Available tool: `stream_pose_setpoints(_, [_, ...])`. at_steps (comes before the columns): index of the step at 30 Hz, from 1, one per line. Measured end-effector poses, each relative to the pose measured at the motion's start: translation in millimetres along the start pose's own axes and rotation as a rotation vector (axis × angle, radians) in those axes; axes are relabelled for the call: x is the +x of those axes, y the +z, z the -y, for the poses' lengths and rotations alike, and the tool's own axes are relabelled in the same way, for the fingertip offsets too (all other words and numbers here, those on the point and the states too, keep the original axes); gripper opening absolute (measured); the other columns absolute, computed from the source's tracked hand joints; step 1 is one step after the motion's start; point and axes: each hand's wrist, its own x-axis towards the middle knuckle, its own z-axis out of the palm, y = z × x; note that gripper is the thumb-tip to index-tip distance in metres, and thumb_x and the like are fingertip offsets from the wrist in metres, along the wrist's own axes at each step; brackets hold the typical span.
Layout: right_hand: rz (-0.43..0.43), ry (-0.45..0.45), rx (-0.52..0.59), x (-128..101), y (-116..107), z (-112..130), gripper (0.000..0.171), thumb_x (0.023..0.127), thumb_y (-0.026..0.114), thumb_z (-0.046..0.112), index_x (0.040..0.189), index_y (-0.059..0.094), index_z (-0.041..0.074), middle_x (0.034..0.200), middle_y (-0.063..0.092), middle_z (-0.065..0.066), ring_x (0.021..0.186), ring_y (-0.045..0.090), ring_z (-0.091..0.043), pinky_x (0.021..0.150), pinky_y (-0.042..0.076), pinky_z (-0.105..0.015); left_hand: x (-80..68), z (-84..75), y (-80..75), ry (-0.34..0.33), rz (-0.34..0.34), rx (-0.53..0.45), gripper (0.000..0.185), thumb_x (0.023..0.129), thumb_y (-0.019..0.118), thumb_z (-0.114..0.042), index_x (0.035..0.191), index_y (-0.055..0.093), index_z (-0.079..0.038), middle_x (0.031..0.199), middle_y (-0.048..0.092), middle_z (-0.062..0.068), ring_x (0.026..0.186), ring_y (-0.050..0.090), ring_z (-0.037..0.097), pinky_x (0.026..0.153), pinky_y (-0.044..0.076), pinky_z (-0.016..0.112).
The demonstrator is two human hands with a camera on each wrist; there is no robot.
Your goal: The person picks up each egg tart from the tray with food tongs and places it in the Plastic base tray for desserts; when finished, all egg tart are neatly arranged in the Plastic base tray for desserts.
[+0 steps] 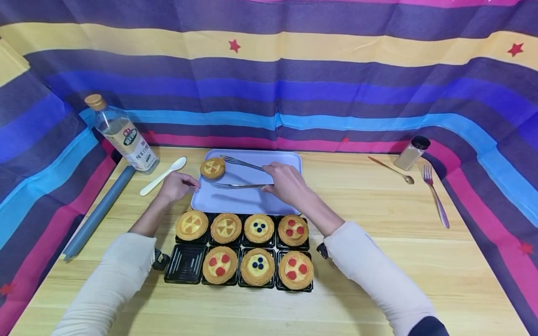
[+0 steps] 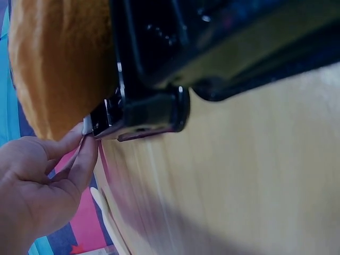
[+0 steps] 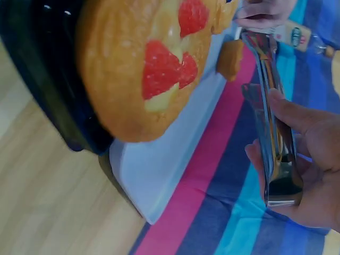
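Observation:
My right hand (image 1: 287, 184) grips metal tongs (image 1: 248, 164) over the lilac tray (image 1: 256, 205). The tongs' two arms are spread, their tips pointing left beside a tart (image 1: 212, 168) with wedge-shaped pieces on top. This tart sits at the tray's left end, apart from the tongs. In the right wrist view, thumb and fingers wrap the tongs (image 3: 281, 170) near their bent end. My left hand (image 1: 178, 185) pinches the tray's left edge between thumb and fingers. The left wrist view shows this hand (image 2: 42, 186) partly behind a black plastic container (image 2: 154, 114) and a large tart (image 2: 61, 64).
Two rows of black containers stand before the tray, most holding tarts topped with red pieces (image 1: 220, 265), blueberries (image 1: 258, 228) or wedges; one container (image 1: 185, 263) shows its ribbed base. Left are a bottle (image 1: 130, 140), white spoon (image 1: 164, 176) and grey roll (image 1: 101, 212); right, a jar (image 1: 411, 154), small spoon (image 1: 391, 169) and fork (image 1: 437, 198).

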Motion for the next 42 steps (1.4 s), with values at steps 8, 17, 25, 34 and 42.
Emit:
stream_pose_setpoints(8, [0.082, 0.061, -0.015, 25.0, 15.3, 4.5, 0.057, 0.081, 0.075, 0.031, 0.129, 0.057, 0.006, 0.121, 0.064, -0.013, 0.106, 0.063, -0.027, 0.083, 0.054, -0.037, -0.1, 0.9, -0.9, 0.024, -0.005, 0.018, 0.011, 0.084, 0.067, -0.005, 0.091, 0.073, 0.001, 0.095, 0.072, 0.02, 0.068, 0.057, 0.007, 0.061, 0.045, 0.023])
stream_pose_setpoints(17, [0.136, 0.109, -0.079, 39.4, 14.2, 10.5, 0.053, 0.083, 0.073, 0.034, 0.127, 0.058, 0.008, 0.109, 0.066, -0.01, 0.101, 0.063, -0.024, 0.08, 0.053, -0.036, -0.6, 0.9, -1.0, 0.02, -0.015, 0.024, 0.011, 0.084, 0.068, -0.006, 0.09, 0.073, 0.001, 0.095, 0.072, 0.02, 0.069, 0.059, 0.009, 0.062, 0.045, 0.024])
stream_pose_setpoints(25, [0.166, 0.109, -0.097, 49.0, 17.6, 14.7, 0.048, 0.084, 0.072, 0.034, 0.122, 0.061, 0.008, 0.104, 0.066, -0.009, 0.098, 0.063, -0.024, 0.078, 0.053, -0.037, 0.3, 1.9, -0.4, 0.021, -0.014, 0.023, 0.011, 0.084, 0.068, -0.005, 0.091, 0.073, 0.001, 0.095, 0.072, 0.02, 0.071, 0.059, 0.01, 0.062, 0.045, 0.023])
stream_pose_setpoints(34, [0.17, 0.125, -0.093, 51.0, 20.2, 16.4, 0.043, 0.084, 0.072, 0.033, 0.119, 0.064, 0.011, 0.102, 0.067, -0.009, 0.097, 0.064, -0.023, 0.078, 0.053, -0.035, -0.1, -0.3, -0.1, 0.008, -0.007, 0.018, 0.011, 0.084, 0.068, -0.005, 0.091, 0.073, 0.001, 0.096, 0.072, 0.02, 0.07, 0.057, 0.01, 0.061, 0.044, 0.023])
stream_pose_setpoints(42, [0.159, 0.109, -0.092, 48.8, 19.4, 16.1, 0.041, 0.084, 0.072, 0.033, 0.118, 0.064, 0.011, 0.099, 0.067, -0.009, 0.094, 0.064, -0.024, 0.077, 0.053, -0.035, 0.5, 0.4, 0.1, -0.008, -0.012, 0.02, 0.008, 0.084, 0.068, -0.006, 0.088, 0.075, -0.003, 0.09, 0.073, 0.015, 0.075, 0.063, 0.017, 0.064, 0.046, 0.024])
